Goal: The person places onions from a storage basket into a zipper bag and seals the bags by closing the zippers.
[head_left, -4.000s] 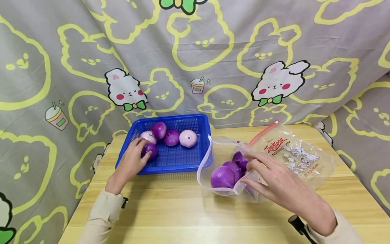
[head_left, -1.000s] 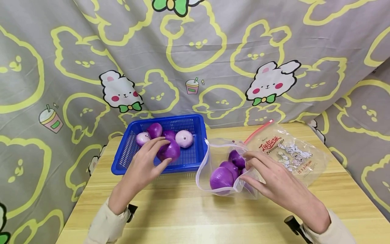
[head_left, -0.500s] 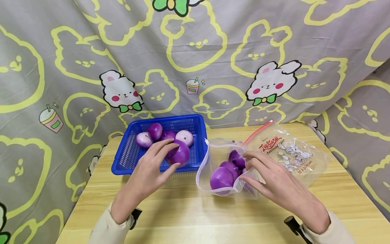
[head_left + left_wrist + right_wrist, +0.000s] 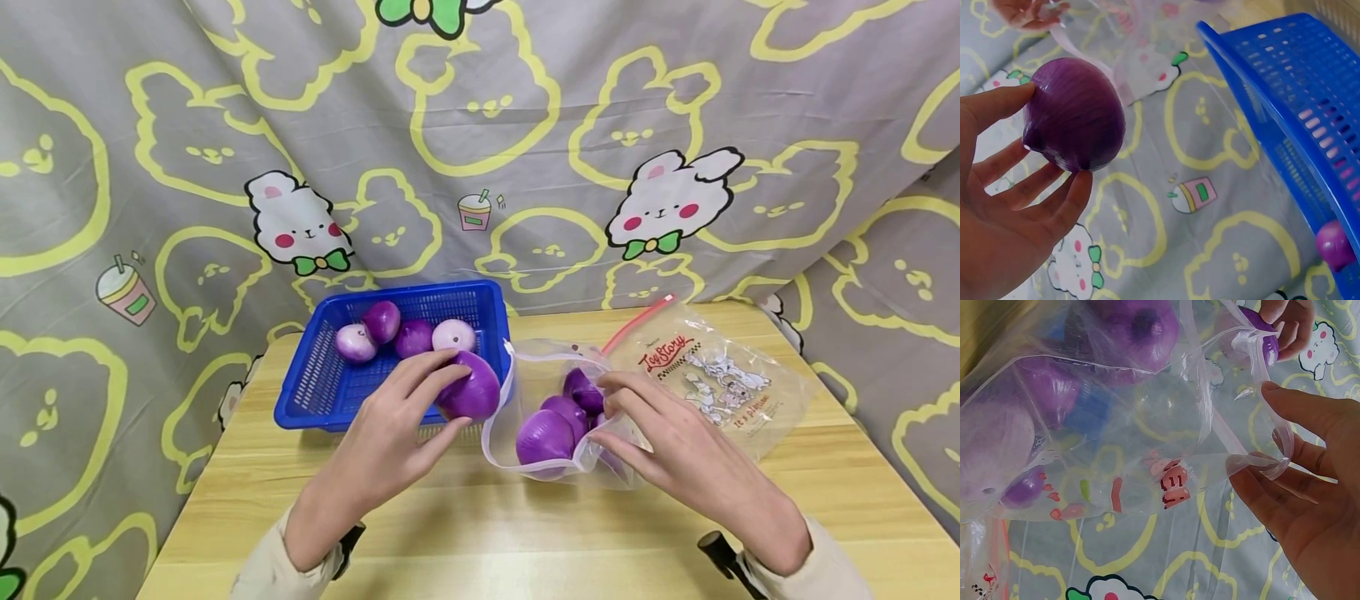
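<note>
While the background is filled by a grey curtain point(image 4: 390, 125) printed with yellow animal outlines and white rabbits with green bows, the foreground is taken up by a desk point(image 4: 450, 533) of pale wood grain. On the desk's left half, a blue basket point(image 4: 497, 333) with perforated walls is placed near the curtain. At right, a flat bag point(image 4: 731, 375), transparent, with a red zip and red lettering, is laid on the desk. Between the two, a filled bag point(image 4: 536, 375), clear with a whitish zip edge, is seen with its mouth turned toward the basket; that edge is pinched between thumb and fingers of the right hand point(image 4: 678, 429). By the left hand point(image 4: 393, 425) a held onion point(image 4: 474, 387) is gripped, thumb on one side, fingertips on the other. Its position is recorded as above the basket's front right corner, just beside the mouth of the filled bag; contact with the bag cannot be determined. Its skin is glossy, rounded and deep purple, darkened in the left wrist view, where fine lines are shown running toward a stubby point with a small pale tip. Inside the filled bag, purple onions point(image 4: 546, 437) are clustered, their count obscured. In the basket, four loose onions point(image 4: 381, 322) are grouped: two purple, two pale lilac.
</note>
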Demonstrator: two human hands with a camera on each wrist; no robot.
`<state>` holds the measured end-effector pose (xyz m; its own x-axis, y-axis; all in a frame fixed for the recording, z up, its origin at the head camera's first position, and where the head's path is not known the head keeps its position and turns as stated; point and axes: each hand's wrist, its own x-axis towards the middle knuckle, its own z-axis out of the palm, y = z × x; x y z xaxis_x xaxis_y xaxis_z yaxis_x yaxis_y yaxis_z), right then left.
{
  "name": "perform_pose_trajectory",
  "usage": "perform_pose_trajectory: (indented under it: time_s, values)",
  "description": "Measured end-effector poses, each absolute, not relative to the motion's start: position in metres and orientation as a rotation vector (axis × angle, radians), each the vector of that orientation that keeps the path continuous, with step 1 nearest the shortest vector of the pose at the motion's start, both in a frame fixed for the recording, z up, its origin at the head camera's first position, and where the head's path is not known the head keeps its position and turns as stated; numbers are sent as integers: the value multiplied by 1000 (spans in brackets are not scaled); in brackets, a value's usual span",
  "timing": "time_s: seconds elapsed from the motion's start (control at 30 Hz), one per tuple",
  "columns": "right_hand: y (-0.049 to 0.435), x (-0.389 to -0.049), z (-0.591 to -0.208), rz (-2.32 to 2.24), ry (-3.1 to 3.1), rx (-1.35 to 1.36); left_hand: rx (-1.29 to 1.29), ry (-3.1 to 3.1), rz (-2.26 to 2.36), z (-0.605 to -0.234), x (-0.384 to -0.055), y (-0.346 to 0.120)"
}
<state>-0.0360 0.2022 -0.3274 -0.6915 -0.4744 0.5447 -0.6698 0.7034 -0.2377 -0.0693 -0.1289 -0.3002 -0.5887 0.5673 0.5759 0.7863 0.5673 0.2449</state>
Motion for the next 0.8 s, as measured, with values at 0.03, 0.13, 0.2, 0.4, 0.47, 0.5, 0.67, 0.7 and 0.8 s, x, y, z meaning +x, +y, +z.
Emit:
perform_pose_trajectory:
  time_s: [0.03, 0.13, 0.2, 0.4, 0.47, 0.5, 0.67, 0.7, 0.8]
  values:
    - [202, -36, -327, 590, -2464, 881, -1100, -2362, -682, -300, -68, -127]
    - [202, -36, -327, 587, -2463, 882, -1124, -2350, -689, -298, -66, -122]
    - [202, -36, -327, 586, -2465, 881, -1141, -2335, -693, -298, -65, -118]
    - [202, -36, -327, 580, -2465, 878, -1181, -2313, -700, -297, -65, -109]
    - [202, -36, -327, 581, -2466, 878, -1189, -2313, -704, -298, -65, -107]
    - [202, -36, -327, 580, -2467, 878, -1194, -2311, -706, -298, -64, -105]
    - [203, -36, -327, 580, -2462, 883, -1220, -2295, -706, -301, -65, -98]
    - [203, -36, -327, 580, -2459, 885, -1225, -2290, -704, -301, -65, -97]
    - [203, -37, -327, 586, -2443, 896, -1240, -2277, -694, -304, -66, -92]
